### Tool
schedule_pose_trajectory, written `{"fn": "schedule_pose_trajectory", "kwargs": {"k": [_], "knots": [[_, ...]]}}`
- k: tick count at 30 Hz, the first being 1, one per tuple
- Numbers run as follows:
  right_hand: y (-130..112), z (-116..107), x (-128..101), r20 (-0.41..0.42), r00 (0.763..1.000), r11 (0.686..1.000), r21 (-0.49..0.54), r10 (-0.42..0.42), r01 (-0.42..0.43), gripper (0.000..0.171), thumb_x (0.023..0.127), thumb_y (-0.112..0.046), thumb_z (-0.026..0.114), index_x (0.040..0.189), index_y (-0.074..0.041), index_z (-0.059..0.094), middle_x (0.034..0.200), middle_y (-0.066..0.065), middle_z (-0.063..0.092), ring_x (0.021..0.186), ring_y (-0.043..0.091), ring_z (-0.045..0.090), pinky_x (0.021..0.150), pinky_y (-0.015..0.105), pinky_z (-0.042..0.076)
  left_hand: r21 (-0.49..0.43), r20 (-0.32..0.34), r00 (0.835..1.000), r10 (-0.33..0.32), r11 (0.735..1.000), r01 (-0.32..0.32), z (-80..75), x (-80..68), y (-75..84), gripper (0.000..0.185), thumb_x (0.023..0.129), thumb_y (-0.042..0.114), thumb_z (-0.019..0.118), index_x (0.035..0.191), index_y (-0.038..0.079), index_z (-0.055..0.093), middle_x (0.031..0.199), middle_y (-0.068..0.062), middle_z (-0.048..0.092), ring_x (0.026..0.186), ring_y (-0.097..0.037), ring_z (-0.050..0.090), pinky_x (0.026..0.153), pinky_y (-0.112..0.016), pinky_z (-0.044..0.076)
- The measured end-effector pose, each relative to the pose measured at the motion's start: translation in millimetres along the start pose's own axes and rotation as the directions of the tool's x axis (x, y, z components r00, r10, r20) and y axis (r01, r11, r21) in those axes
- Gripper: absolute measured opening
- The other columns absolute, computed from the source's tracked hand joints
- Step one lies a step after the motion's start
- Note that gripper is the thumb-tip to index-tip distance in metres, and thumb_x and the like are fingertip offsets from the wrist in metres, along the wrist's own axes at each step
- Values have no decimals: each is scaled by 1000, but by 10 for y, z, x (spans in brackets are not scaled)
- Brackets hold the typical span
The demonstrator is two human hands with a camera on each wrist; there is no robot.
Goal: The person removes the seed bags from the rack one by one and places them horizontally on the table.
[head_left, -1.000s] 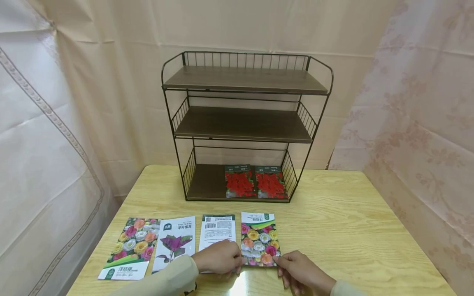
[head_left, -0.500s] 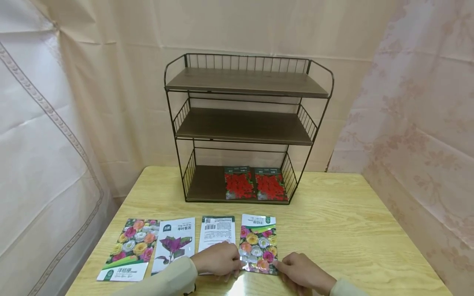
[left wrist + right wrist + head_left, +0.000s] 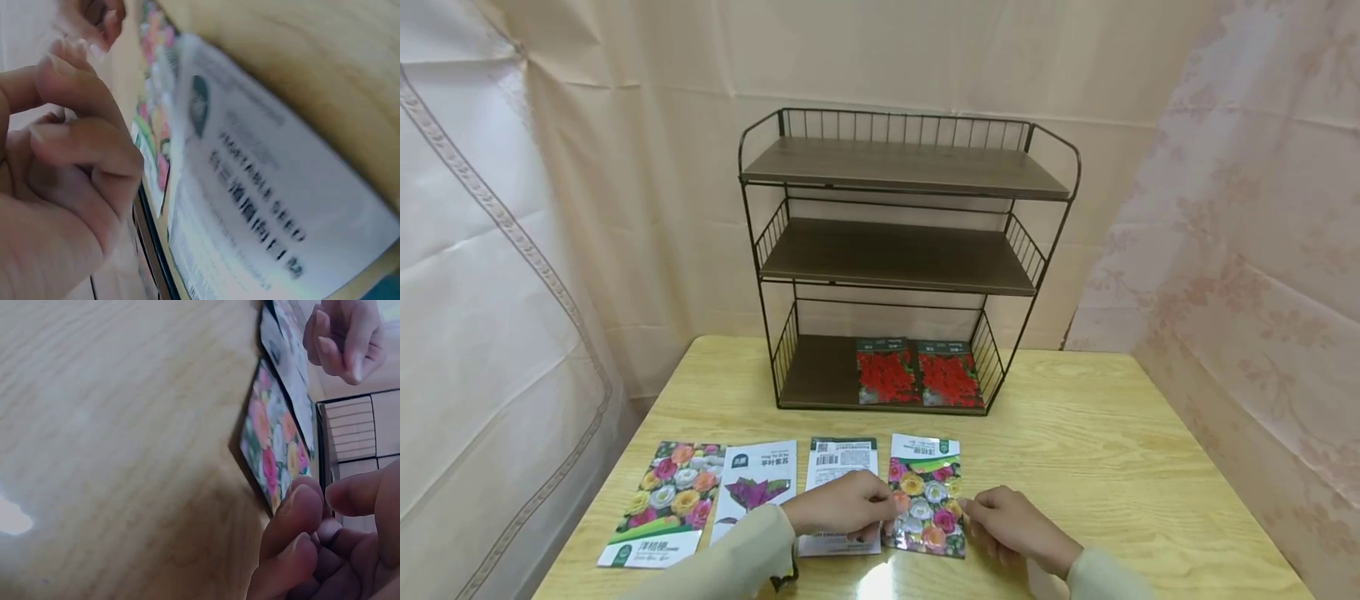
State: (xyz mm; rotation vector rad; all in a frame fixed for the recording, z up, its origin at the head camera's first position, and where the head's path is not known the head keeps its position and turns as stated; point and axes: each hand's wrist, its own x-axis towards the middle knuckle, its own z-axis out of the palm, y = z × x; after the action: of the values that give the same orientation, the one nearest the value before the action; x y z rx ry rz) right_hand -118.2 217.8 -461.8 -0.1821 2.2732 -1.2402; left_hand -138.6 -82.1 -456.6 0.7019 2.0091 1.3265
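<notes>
Both hands crept up packet's sides since half second back; near edge looks lifted a bit now. Packet (image 3: 925, 493) sits near front of tabletop (image 3: 1097, 467), fourth in row. Left hand (image 3: 842, 506) fingers curled at left edge, right hand (image 3: 1009, 523) curled at right edge; actual pinch, can't tell. Thin glossy foil, light, floppy, slippery I'd guess. Grab by side edges, not middle.
</notes>
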Motion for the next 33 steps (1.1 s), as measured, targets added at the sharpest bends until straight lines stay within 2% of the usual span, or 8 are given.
{"fn": "schedule_pose_trajectory", "kwargs": {"k": [2, 6, 11, 14, 19, 24, 28, 33], "knots": [[-23, -26, 24, -2, 1000, 1000, 18, -6, 6, 52, 109, -43, 50, 74, -6, 63, 56, -1, 55, 43, 9, 43, 40, 22, 35, -47, -13, 1000, 2, 999, -3, -57, 15, 13, 44, 108, 31, 55, 87, -3, 72, 58, -2, 57, 44, -12, 42, 49, -27, 43], [-58, -63, 64, -15, 999, 997, 68, -30, 31, 51, 109, -40, 49, 77, -3, 63, 57, 0, 55, 44, 10, 42, 42, 24, 36, -51, -79, 996, -27, 998, 23, -168, 53, 33, 37, 109, 22, 55, 90, -5, 72, 64, -6, 60, 47, -11, 43, 50, -29, 40], [-80, -106, 137, -15, 999, 990, 133, -39, 41, 48, 110, -36, 49, 80, -2, 64, 58, 0, 55, 46, 10, 42, 45, 25, 38, -72, -137, 987, -83, 995, 73, -309, 84, 15, 39, 109, 28, 54, 95, -4, 72, 69, -7, 61, 51, -12, 44, 52, -31, 41], [-102, -133, 198, -23, 999, 988, 149, -28, 31, 48, 110, -36, 48, 82, -2, 64, 59, 0, 55, 47, 10, 42, 45, 25, 38, -88, -167, 981, -94, 993, 80, -397, 93, -9, 41, 109, 32, 55, 98, -5, 71, 70, -6, 61, 52, -13, 44, 51, -31, 39], [-146, -175, 314, -54, 998, 990, 139, -29, 36, 48, 110, -36, 48, 85, 1, 65, 60, 1, 57, 47, 10, 42, 45, 24, 35, -89, -228, 966, -118, 991, 100, -548, 138, -77, 44, 108, 34, 55, 99, -6, 70, 70, -5, 62, 52, -13, 44, 49, -29, 35], [-178, -184, 439, -80, 996, 993, 112, -28, 37, 49, 110, -37, 48, 84, 1, 65, 60, 1, 58, 47, 10, 43, 44, 24, 34, -136, -276, 948, -161, 983, 127, -689, 174, -166, 42, 109, 31, 53, 102, -7, 70, 72, -6, 62, 51, -11, 44, 48, -27, 33], [-212, -194, 533, -115, 993, 994, 106, -18, 31, 48, 110, -35, 48, 84, 2, 65, 60, 2, 57, 47, 11, 43, 45, 25, 34, -176, -309, 935, -172, 977, 122, -800, 245, -167, 40, 109, 30, 53, 104, -7, 69, 74, -6, 64, 52, -11, 44, 50, -28, 33], [-275, -221, 644, -141, 990, 992, 119, -17, 34, 46, 110, -32, 48, 84, 3, 65, 61, 2, 56, 48, 11, 42, 47, 26, 33, -153, -357, 917, -177, 980, 130, -899, 350, -156, 41, 109, 32, 54, 105, -5, 69, 77, -5, 65, 53, -13, 45, 54, -30, 35]]}}
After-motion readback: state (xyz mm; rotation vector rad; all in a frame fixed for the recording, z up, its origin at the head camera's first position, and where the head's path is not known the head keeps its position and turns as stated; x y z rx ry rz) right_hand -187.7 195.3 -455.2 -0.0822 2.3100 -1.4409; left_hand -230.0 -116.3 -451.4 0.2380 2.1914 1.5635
